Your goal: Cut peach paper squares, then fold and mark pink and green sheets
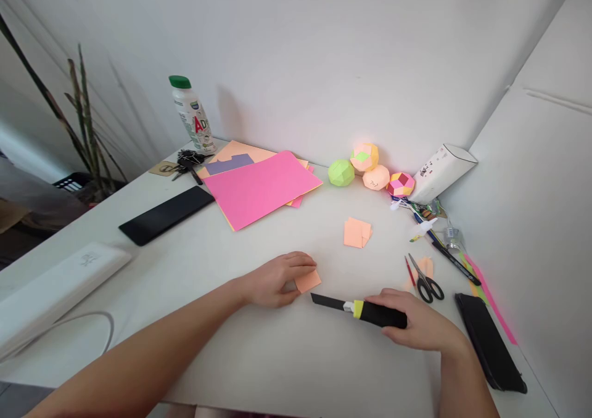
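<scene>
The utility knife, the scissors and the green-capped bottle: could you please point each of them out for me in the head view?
Utility knife (357, 309), head view: on its yellow collar.
Scissors (422, 276), head view: where blades and handles meet.
Green-capped bottle (194, 119), head view: on its printed body.

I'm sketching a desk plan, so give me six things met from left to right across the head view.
Long white device → green-capped bottle → left hand → utility knife → scissors → black pencil case.
</scene>
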`<state>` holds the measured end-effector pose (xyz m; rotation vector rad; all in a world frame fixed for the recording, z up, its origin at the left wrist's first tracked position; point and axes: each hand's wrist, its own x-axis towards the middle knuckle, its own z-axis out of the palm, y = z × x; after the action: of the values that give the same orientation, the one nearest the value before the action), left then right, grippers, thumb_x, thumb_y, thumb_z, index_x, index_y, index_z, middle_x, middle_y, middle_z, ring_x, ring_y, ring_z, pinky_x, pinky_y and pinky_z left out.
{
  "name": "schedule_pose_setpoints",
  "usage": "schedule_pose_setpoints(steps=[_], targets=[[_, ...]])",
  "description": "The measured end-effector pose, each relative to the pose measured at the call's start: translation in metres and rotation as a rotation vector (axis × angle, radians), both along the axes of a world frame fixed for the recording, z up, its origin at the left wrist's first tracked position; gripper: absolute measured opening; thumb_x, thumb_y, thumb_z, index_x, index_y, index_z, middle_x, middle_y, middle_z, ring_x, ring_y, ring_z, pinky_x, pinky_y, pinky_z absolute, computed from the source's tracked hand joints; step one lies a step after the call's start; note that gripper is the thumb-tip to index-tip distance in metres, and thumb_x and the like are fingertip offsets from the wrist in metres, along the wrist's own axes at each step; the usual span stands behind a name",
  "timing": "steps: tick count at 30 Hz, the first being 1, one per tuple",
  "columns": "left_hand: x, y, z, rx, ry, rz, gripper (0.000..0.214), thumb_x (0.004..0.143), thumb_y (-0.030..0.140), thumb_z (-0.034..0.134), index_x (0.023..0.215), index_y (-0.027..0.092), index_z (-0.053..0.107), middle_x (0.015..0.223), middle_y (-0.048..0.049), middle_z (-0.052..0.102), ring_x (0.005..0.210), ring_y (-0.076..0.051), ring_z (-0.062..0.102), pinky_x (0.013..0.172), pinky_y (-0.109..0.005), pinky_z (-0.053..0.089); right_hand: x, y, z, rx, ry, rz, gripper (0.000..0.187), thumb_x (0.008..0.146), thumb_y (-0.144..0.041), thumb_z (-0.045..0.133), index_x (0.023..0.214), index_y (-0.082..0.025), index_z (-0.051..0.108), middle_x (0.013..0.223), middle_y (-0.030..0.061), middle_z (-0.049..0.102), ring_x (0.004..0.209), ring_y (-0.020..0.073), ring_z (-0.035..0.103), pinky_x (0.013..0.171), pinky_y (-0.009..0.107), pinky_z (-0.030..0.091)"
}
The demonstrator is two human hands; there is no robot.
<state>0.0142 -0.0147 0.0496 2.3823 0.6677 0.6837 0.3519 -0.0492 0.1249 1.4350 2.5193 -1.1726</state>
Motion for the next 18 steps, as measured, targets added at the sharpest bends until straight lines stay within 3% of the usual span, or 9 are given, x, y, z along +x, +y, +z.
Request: schedule_pose_setpoints(steps=[18], targets=[[-0.001,-0.0006,0.0034,0.008,0.014,-0.014,0.05,0.077,0.014,0.049,0.128,0.016,0.05,0.131,-0.0131,0.052,0.123,-0.028,0.046,0.104,-0.044,0.041,-0.0003,0.0042,-0.0093,-0.015,-0.049,-0.018,0.055,0.076,-0.018,0.058,0.129,-0.032,0.057,0.102,0.004,0.064,0.096,0.0231,0.06,0.084,0.032,0.049]])
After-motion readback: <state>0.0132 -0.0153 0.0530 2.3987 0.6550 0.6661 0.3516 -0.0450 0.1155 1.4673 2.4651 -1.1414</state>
